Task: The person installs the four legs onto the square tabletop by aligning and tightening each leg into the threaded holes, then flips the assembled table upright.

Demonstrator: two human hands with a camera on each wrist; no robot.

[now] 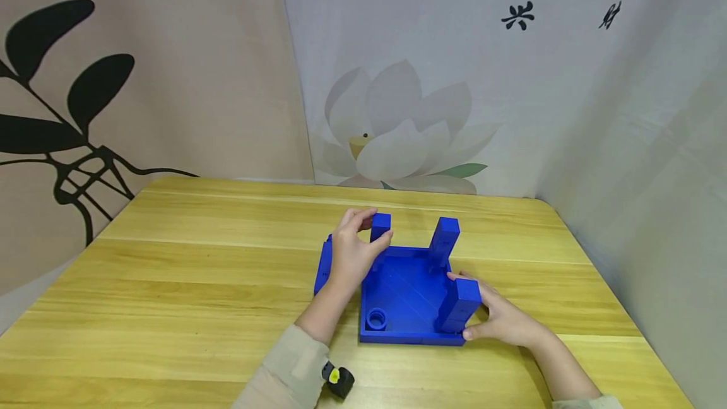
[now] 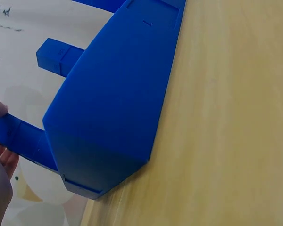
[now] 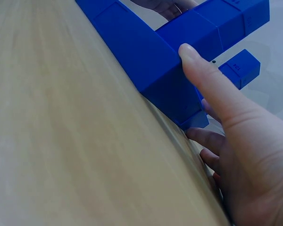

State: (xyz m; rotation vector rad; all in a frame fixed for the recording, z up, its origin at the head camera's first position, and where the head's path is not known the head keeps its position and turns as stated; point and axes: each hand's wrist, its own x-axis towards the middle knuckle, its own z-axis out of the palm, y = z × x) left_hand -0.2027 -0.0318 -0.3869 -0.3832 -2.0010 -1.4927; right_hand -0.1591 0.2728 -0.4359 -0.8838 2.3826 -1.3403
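Observation:
A shallow blue plastic tray (image 1: 406, 338) lies on the wooden table, open side up. Square blue posts stand at three of its corners: far left (image 1: 380, 225), far right (image 1: 444, 242) and near right (image 1: 459, 305). The near left corner holds a round socket (image 1: 376, 319) with no post on it. My left hand (image 1: 354, 248) pinches the top of the far left post between thumb and fingers. With its thumb at the near right corner and its fingers along the right wall, my right hand (image 1: 502, 317) grips the tray; its thumb (image 3: 212, 80) shows in the right wrist view.
Another blue piece (image 1: 322, 267) lies left of the tray, partly hidden behind my left hand. A black object with a yellow spot (image 1: 341, 380) is beside the left sleeve. Printed cloth (image 1: 409, 112) hangs behind the table (image 1: 199, 283).

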